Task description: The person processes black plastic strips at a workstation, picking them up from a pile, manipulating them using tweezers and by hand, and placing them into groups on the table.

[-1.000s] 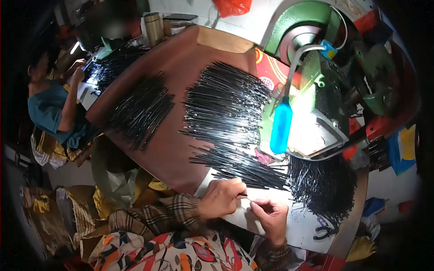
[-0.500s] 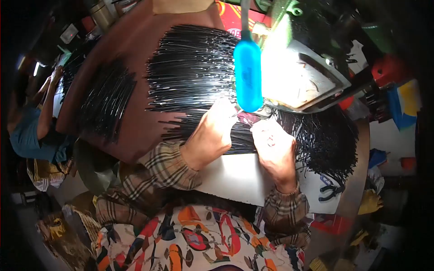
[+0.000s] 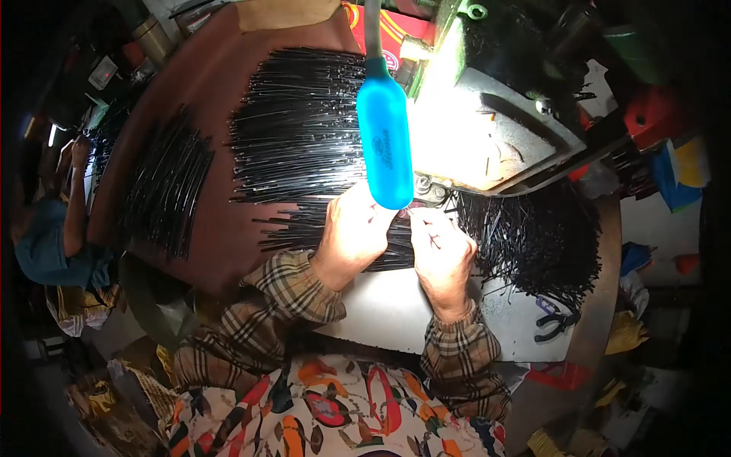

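Observation:
My left hand (image 3: 352, 234) has its fingers pinched together just under the blue lamp (image 3: 386, 145), whose lower end hides part of the fingertips. Close on its right, my right hand (image 3: 444, 255) is closed with thumb and forefinger together. Whatever either hand grips is too small to make out. Beneath and beside both hands lies a row of thin black rods (image 3: 293, 228). A larger bundle of black rods (image 3: 297, 122) spreads behind my left hand, and a dense black heap (image 3: 541, 236) lies right of my right hand.
A lit metal machine (image 3: 495, 145) stands behind the hands. Another rod bundle (image 3: 167, 186) lies left on the brown table (image 3: 221, 251). Dark-handled pliers (image 3: 556, 324) rest on a white sheet (image 3: 381, 305). Another person (image 3: 57, 236) is at the far left.
The view has shifted, so the lamp and hands appear further left. My right hand has come closer to my left hand and the lamp's lower end. Both remain closed.

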The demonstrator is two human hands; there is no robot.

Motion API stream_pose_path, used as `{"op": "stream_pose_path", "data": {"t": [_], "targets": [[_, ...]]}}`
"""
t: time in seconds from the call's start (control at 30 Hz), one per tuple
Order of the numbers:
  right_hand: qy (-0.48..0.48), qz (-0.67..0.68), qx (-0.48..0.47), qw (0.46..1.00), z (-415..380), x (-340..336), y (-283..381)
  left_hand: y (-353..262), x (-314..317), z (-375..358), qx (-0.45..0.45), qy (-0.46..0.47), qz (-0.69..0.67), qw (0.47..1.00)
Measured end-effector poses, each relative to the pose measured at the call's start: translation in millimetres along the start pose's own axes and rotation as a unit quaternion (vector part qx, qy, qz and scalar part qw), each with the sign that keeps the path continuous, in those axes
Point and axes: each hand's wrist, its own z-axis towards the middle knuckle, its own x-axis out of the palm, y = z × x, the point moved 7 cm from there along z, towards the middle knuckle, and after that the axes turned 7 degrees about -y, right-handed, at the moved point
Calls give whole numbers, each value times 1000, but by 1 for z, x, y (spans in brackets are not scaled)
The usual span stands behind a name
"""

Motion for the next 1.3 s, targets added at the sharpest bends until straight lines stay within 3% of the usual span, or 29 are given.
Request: {"op": "stream_pose_path", "data": {"t": [0.17, 0.27, 0.37, 0.47, 0.57, 0.67, 0.77, 0.97, 1.17, 1.3], "targets": [[-5, 8, 8, 1000, 0, 0, 0, 4, 0, -2, 36, 4, 36, 999], [-8, 25, 37, 999, -2, 0, -1, -17, -2, -8, 248, -30, 122, 961], [-22, 34, 21, 999, -1, -3, 4, -9, 2, -9, 162, 42, 140, 976], [-25, 47, 40, 998, -3, -3, 1, -14, -1, -6, 153, 32, 164, 974], [-29, 43, 40, 998, -5, -2, -4, 1, -2, -4, 41, 42, 113, 992], [-25, 35, 32, 999, -6, -3, 3, -2, -1, -3, -3, 58, 81, 995], [-39, 41, -1, 998, -8, -2, 4, 5, 2, -3, -24, 35, -53, 998], [-37, 30, 20, 999, -9, -2, 3, 0, 0, -2, 139, 32, 37, 989], [-53, 13, -36, 998, -7, -2, 7, 10, -5, -2, -12, 18, 20, 1000], [-53, 15, -6, 998, -8, -1, 4, 12, -6, -4, -6, -6, 12, 1000]]}}
